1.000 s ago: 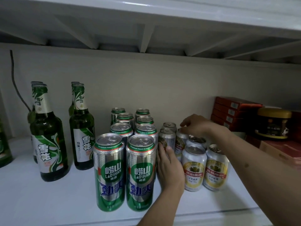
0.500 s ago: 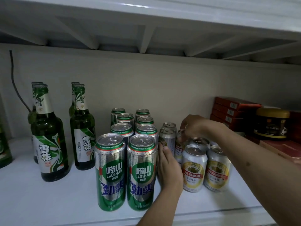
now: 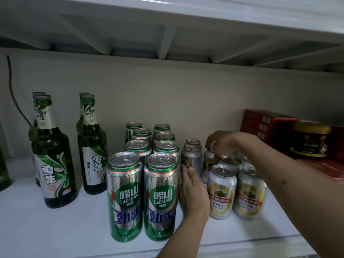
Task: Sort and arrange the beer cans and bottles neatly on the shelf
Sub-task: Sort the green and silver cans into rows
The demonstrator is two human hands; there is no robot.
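Right hand (image 3: 221, 144) has dropped onto a rear yellow can (image 3: 208, 161), fingers curled round its top to align it; left hand (image 3: 191, 190) flat, bracing the green cans (image 3: 161, 196) mid-frame.

Tall green-and-silver Laoshan cans (image 3: 142, 175): upright, two columns running near to far, shelf centre; nearest pair (image 3: 124, 196) side by side at front. Short silver-and-gold cans (image 3: 236, 187): upright cluster right of them, two at front (image 3: 221, 192), others behind partly hidden. Two more silver cans (image 3: 191, 155) in line between both groups. Green Snow beer bottles (image 3: 53, 155): capped, upright, left, two pairs, one bottle behind another; second pair (image 3: 92, 146) farther right. All stand on white shelf (image 3: 55, 229).
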